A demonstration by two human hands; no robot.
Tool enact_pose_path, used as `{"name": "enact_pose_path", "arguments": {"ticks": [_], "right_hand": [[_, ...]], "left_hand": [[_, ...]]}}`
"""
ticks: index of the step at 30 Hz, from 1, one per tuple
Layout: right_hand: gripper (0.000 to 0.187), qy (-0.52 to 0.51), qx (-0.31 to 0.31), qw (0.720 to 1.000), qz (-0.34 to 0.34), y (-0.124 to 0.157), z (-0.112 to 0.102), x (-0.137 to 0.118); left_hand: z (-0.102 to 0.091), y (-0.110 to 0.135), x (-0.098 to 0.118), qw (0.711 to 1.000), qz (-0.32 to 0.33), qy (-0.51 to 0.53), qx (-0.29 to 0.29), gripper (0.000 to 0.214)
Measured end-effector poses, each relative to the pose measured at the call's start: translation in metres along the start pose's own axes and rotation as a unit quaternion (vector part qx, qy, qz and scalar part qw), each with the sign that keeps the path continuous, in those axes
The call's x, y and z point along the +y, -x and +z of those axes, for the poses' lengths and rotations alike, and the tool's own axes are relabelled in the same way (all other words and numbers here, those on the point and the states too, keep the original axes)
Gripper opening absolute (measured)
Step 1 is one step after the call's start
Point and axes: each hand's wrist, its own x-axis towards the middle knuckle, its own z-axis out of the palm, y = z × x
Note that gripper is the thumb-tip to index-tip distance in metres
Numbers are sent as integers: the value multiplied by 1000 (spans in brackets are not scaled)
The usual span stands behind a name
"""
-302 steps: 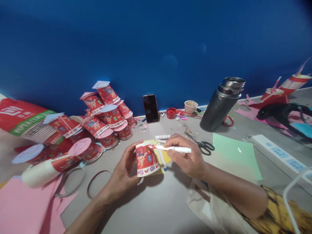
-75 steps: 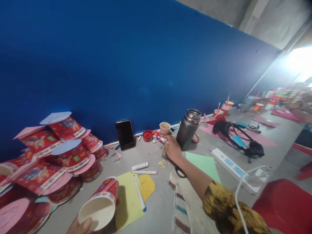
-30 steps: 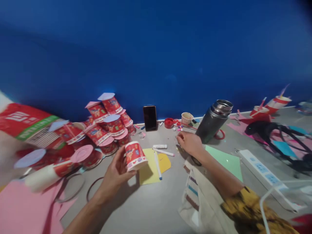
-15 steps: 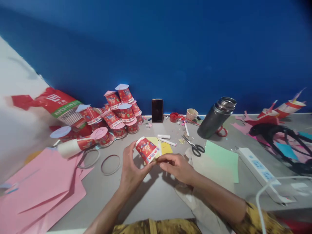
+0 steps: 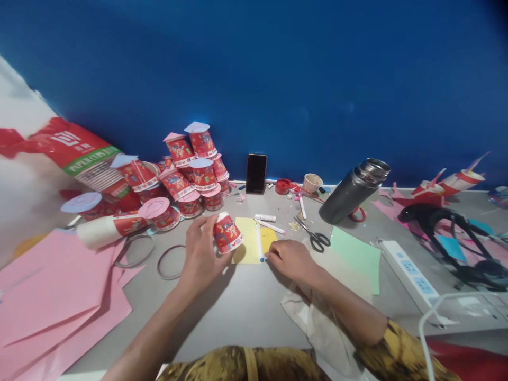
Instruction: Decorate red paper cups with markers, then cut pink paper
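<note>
My left hand (image 5: pixel 204 248) grips a red printed paper cup (image 5: pixel 227 234), tilted and upside down, with a patterned band round its wide rim. Beyond and to the right of the cup lies a sheet of yellow paper (image 5: pixel 246 246). A white marker with a blue end (image 5: pixel 259 241) rests on that sheet. Close to the marker's blue end is my right hand (image 5: pixel 289 258), its fingers curled in; whether anything is in them is hidden. Another white marker (image 5: pixel 265 217) and a pink-tipped marker (image 5: pixel 270 226) lie just behind.
Stacked red cups with paper discs (image 5: pixel 202 174) stand at back left, beside pink paper sheets (image 5: pixel 51 286). A phone (image 5: pixel 256 173) leans on the wall. Scissors (image 5: pixel 317 241), a dark flask (image 5: pixel 351 193), green paper (image 5: pixel 357 256) and a power strip (image 5: pixel 410 272) lie right.
My left hand has moved left with the cup, which is turned more upright. My right hand has come away from the cup's rim, and its fingers have curled in.
</note>
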Motion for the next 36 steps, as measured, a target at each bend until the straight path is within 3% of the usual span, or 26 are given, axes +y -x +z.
{"name": "enact_pose_path", "arguments": {"ticks": [6,8,10,11,13,15,16,19,21,23,25,27,29,31,36], "right_hand": [[32,54,-10,998,12,-11,-6,-16],[38,64,-3,998,12,-18,-3,-21],[43,69,2,997,17,-25,3,-25],[45,68,2,997,21,-27,7,-26],[45,61,1,998,31,-31,13,-26],[39,50,0,998,41,-33,18,-24],[36,44,-1,998,44,-33,20,-22],[31,30,-3,998,53,-33,20,-17],[31,23,-3,998,57,-33,20,-13],[33,14,3,998,60,-32,19,-9],[37,2,13,998,58,-33,20,-4],[37,-16,23,998,48,-33,21,0],[27,-32,29,999,32,-34,24,5],[15,-38,32,999,21,-35,26,8],[16,-51,62,995,55,-37,24,16]], "left_hand": [[-2,-28,-6,999,12,-30,-5,90],[-5,-34,-8,1000,-22,7,-11,90],[-5,-36,-7,988,-105,110,-19,92],[-4,-35,-6,968,-165,188,-26,91],[0,-32,-4,896,-276,344,-46,85],[7,-28,-2,829,-337,441,-67,75],[10,-26,0,811,-348,464,-73,72],[20,-22,5,794,-355,488,-70,69],[26,-20,7,796,-350,491,-60,74],[30,-17,8,818,-329,470,-47,84],[31,-15,5,880,-265,392,-25,90],[29,-14,1,952,-155,262,-1,86],[25,-14,-3,989,-51,140,6,83],[22,-15,-3,998,7,70,-7,87],[33,-19,10,995,79,-6,-55,93]]}}
